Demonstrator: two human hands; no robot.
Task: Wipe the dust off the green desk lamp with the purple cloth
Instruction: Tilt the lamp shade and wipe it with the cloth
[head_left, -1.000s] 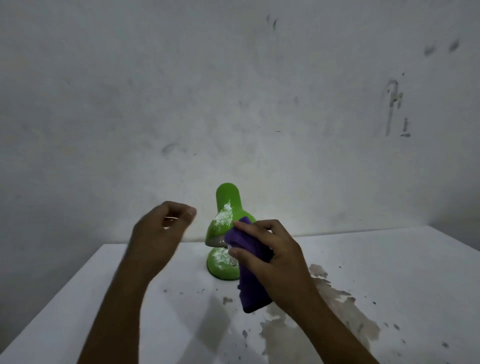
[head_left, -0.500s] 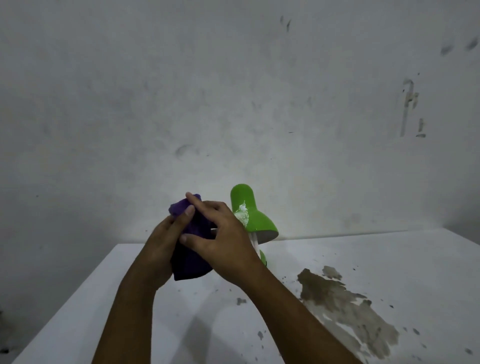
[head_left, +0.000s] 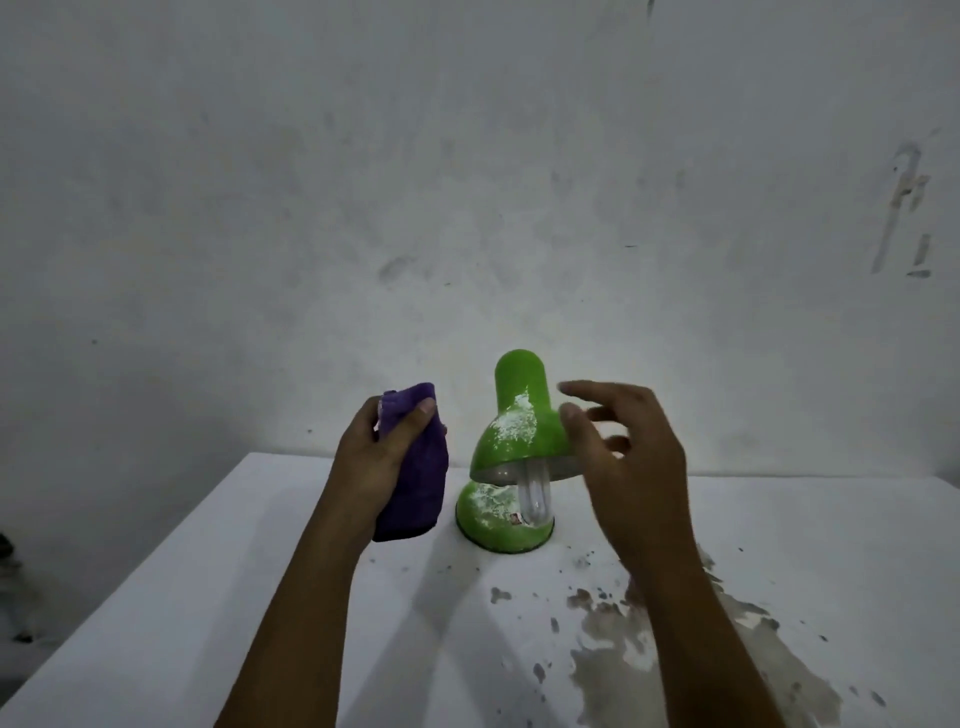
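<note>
The green desk lamp (head_left: 519, 431) stands upright on the white table (head_left: 208, 597), near its far edge. White dust patches lie on its shade and on its round base, and a white bulb hangs under the shade. My left hand (head_left: 371, 457) grips the folded purple cloth (head_left: 415, 483) just left of the lamp, apart from it. My right hand (head_left: 628, 467) hovers at the right side of the shade with fingers loosely spread and holding nothing; whether it touches the shade is unclear.
A grey-white wall (head_left: 467, 182) rises right behind the table. A peeled, stained patch (head_left: 675, 654) and dark specks mark the tabletop at the front right. The table's left edge runs diagonally at the lower left.
The cloth passed from my right hand to my left hand. My right hand let go and moved to the right side of the lamp shade.
</note>
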